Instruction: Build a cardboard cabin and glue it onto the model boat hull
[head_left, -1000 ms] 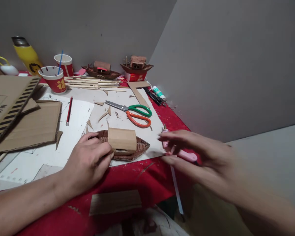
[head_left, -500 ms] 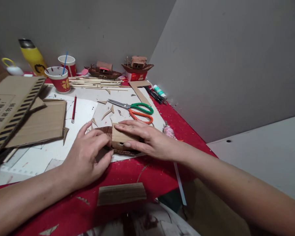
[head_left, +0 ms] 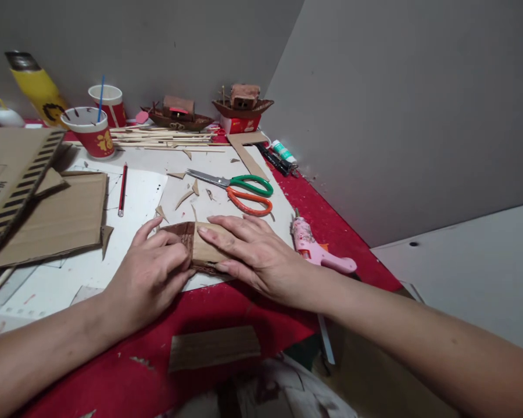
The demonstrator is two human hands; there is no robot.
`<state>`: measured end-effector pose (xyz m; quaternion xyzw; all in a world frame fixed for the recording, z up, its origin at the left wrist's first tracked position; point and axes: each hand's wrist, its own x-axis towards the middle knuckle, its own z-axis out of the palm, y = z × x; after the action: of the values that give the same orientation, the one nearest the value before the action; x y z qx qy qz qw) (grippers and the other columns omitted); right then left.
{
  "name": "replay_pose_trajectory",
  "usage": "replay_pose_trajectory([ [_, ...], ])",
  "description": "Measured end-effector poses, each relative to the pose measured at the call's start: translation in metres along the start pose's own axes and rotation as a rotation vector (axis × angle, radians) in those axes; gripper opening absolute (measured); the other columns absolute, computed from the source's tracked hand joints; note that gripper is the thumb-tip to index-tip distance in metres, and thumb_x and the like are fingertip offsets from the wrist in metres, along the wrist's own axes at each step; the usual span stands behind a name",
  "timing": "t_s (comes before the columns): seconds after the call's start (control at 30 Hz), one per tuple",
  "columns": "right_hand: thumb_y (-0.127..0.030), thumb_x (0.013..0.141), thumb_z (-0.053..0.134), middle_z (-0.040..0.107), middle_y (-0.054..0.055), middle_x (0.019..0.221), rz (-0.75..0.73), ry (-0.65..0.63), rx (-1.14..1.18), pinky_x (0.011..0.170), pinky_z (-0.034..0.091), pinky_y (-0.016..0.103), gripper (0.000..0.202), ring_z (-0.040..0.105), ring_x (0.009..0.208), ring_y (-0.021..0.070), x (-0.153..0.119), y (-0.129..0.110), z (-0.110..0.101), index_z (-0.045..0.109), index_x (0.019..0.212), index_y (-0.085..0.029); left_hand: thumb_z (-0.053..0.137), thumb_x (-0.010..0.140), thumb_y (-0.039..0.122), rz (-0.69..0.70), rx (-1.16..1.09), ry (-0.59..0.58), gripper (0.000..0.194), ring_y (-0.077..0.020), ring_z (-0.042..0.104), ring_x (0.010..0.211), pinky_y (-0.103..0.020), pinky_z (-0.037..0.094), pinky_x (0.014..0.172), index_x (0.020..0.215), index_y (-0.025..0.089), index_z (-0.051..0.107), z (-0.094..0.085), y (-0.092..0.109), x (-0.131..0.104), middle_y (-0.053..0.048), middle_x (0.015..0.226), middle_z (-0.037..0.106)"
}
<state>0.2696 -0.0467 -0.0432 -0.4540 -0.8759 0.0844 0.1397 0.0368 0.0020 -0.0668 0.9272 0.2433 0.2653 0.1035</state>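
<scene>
A brown-painted cardboard model boat [head_left: 182, 231] lies on the white paper in front of me, its left part open and its right part under my hand. Across its middle sits a bent piece of plain cardboard [head_left: 206, 247], like a cabin roof. My left hand [head_left: 154, 270] is closed on the boat's left end, thumb on the near side and fingers curled inward. Long fingers of my right hand [head_left: 255, 255] lie over the cardboard roof piece, while the thumb presses its near side. My palm hides the boat's right end.
Beyond the boat lie scissors [head_left: 229, 188] and cardboard scraps. A pink glue gun [head_left: 316, 249] rests at the right. Cardboard sheets [head_left: 56, 223] and a pencil [head_left: 122, 190] are leftward. Paper cups [head_left: 91, 136], sticks [head_left: 165, 138] and two finished boats [head_left: 242, 110] stand behind. A cardboard strip [head_left: 215, 348] lies near me.
The thumb and fingers of my right hand have pressed the roof piece lower onto the boat. My left hand stays at the left end. The view has shifted slightly, showing more of the glue gun.
</scene>
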Motion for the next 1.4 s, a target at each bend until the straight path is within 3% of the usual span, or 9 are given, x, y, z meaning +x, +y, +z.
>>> replay_pose_trajectory([
  [0.23, -0.037, 0.101, 0.041, 0.039, 0.016, 0.152, 0.014, -0.059, 0.043, 0.111, 0.028, 0.057, 0.051, 0.033, 0.142, 0.0247, 0.001, 0.0, -0.009, 0.034, 0.149, -0.022, 0.058, 0.087, 0.019, -0.037, -0.006, 0.002, 0.017, -0.0156, 0.058, 0.08, -0.05, 0.032, 0.107, 0.079, 0.023, 0.043, 0.0, 0.0, 0.0, 0.004, 0.074, 0.057],
  [0.37, -0.04, 0.098, 0.046, 0.037, 0.016, 0.153, 0.016, 0.036, 0.079, 0.112, 0.03, 0.055, 0.057, 0.028, 0.145, 0.0259, -0.009, -0.003, -0.025, 0.031, 0.15, -0.022, 0.059, 0.087, 0.02, -0.063, -0.01, 0.001, 0.017, -0.0157, 0.058, 0.08, -0.051, 0.031, 0.108, 0.082, 0.023, 0.043, -0.001, 0.002, -0.001, 0.003, 0.078, 0.057],
  [0.53, -0.029, 0.093, 0.058, 0.057, 0.015, 0.134, 0.081, 0.292, 0.063, 0.101, 0.046, 0.044, 0.046, 0.052, 0.127, 0.0251, -0.04, -0.004, -0.038, 0.048, 0.138, -0.023, 0.06, 0.086, 0.021, -0.061, -0.04, 0.008, 0.019, -0.0166, 0.059, 0.085, -0.054, 0.027, 0.11, 0.084, 0.023, 0.041, 0.0, 0.002, 0.001, 0.001, 0.083, 0.059],
  [0.67, -0.025, 0.093, 0.055, 0.065, 0.014, 0.114, 0.248, 0.353, -0.116, 0.087, 0.054, 0.044, 0.027, 0.063, 0.105, 0.0256, -0.08, 0.011, -0.035, 0.06, 0.119, -0.02, 0.06, 0.086, 0.021, -0.071, -0.072, 0.029, 0.021, -0.0148, 0.059, 0.081, -0.055, 0.025, 0.113, 0.085, 0.023, 0.04, 0.003, 0.003, 0.001, 0.002, 0.083, 0.06],
  [0.9, -0.029, 0.088, 0.047, 0.06, 0.02, 0.13, 0.451, 0.057, -0.297, 0.09, 0.053, 0.055, 0.05, 0.059, 0.115, 0.0355, -0.139, 0.05, -0.018, 0.051, 0.135, -0.013, 0.061, 0.085, 0.022, -0.077, -0.041, 0.061, 0.021, -0.013, 0.055, 0.072, -0.056, 0.029, 0.112, 0.083, 0.023, 0.04, 0.007, 0.006, 0.002, 0.005, 0.076, 0.056],
  [1.03, -0.027, 0.087, 0.045, 0.058, 0.022, 0.133, 0.528, -0.018, -0.339, 0.094, 0.05, 0.053, 0.052, 0.058, 0.119, 0.0355, -0.137, 0.058, -0.01, 0.049, 0.136, -0.007, 0.06, 0.084, 0.022, -0.09, -0.026, 0.084, 0.019, -0.0132, 0.054, 0.071, -0.057, 0.031, 0.111, 0.082, 0.023, 0.042, 0.007, 0.011, 0.004, 0.006, 0.073, 0.055],
  [1.13, -0.023, 0.085, 0.046, 0.065, 0.022, 0.118, 0.581, -0.028, -0.371, 0.085, 0.054, 0.048, 0.045, 0.064, 0.105, 0.0345, -0.131, 0.065, -0.009, 0.057, 0.126, -0.007, 0.059, 0.084, 0.022, -0.11, -0.033, 0.095, 0.017, -0.0134, 0.055, 0.07, -0.057, 0.032, 0.111, 0.082, 0.024, 0.042, 0.006, 0.014, 0.005, 0.006, 0.072, 0.056],
  [1.27, -0.028, 0.082, 0.049, 0.066, 0.015, 0.092, 0.594, 0.108, -0.309, 0.062, 0.053, 0.04, 0.03, 0.065, 0.073, 0.0276, -0.136, 0.069, -0.016, 0.064, 0.104, -0.013, 0.059, 0.084, 0.025, -0.143, -0.032, 0.09, 0.017, -0.0138, 0.056, 0.07, -0.055, 0.032, 0.112, 0.083, 0.024, 0.042, 0.005, 0.016, 0.006, 0.006, 0.073, 0.054],
  [1.4, -0.036, 0.088, 0.049, 0.067, 0.01, 0.084, 0.568, 0.352, -0.127, 0.058, 0.052, 0.035, 0.026, 0.064, 0.068, 0.0237, -0.15, 0.047, -0.033, 0.061, 0.105, -0.02, 0.058, 0.085, 0.024, -0.138, -0.038, 0.102, 0.017, -0.0121, 0.054, 0.065, -0.053, 0.031, 0.114, 0.081, 0.024, 0.042, 0.005, 0.016, 0.006, 0.007, 0.071, 0.051],
])
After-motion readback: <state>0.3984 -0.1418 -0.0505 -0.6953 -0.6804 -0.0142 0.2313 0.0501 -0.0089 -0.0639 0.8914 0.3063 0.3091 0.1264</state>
